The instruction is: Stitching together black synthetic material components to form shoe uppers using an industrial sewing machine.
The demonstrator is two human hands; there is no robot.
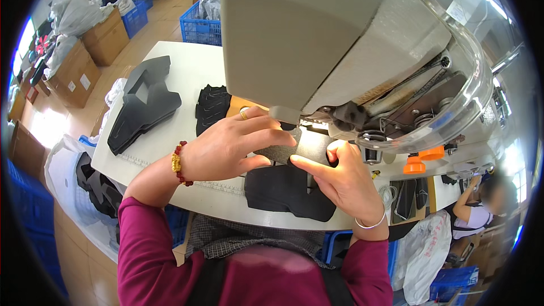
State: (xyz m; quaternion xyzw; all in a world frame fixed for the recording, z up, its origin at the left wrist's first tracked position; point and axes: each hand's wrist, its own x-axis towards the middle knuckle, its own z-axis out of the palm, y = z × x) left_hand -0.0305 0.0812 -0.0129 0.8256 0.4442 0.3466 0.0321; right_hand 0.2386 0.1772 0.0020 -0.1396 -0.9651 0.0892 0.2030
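Note:
A dark grey fabric piece (311,146) lies under the lit needle area of a sewing machine (294,34). My left hand (226,144) rests at the piece's left side, fingers stretched toward the needle and thumb apart from them. At its right edge, my right hand (347,178) pinches the piece between thumb and bent forefinger. Just below, nearer my body, black cut fabric pieces (289,192) lie at the table's front edge. Part of the needle area is hidden behind the machine head.
Black cut pieces (144,105) lie on the white table (195,56) at left; a smaller black stack (213,107) sits beside the machine. A clear curved cover (479,79) and orange knobs (416,162) are at right. Blue crates (201,27) stand behind; another person (476,209) sits far right.

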